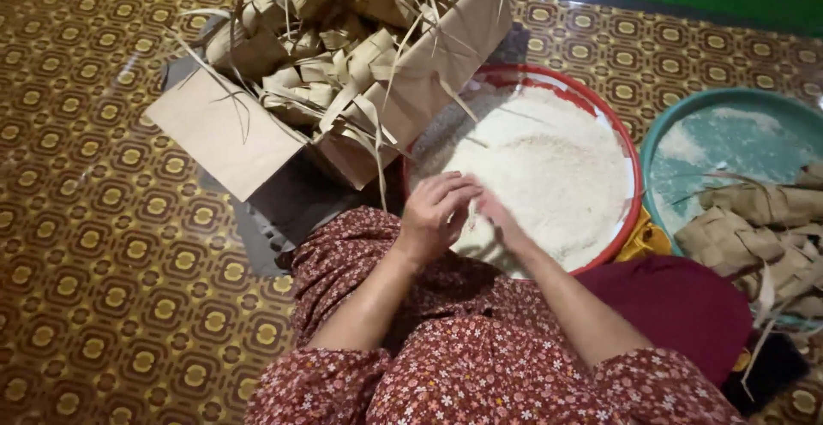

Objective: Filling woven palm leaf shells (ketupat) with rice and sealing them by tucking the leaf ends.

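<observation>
1. The heap of white raw rice (549, 176) fills the round red plastic basin (630, 219); both hands meet over its near edge, the fingers (450, 189) of the left hand (433, 215) curled above the grains; whether they grip anything I cannot tell.
2. The right hand (501, 219) lies partly hidden behind the left, its fingers' state unclear.
3. The brown cardboard box of woven palm-leaf pouches (343, 56) crowds the basin's far-left rim; the teal round tray (729, 146) sits right; patterned floor (103, 245) lies open left.
4. Both forearms angle inward from the floral-sleeved lap.
</observation>
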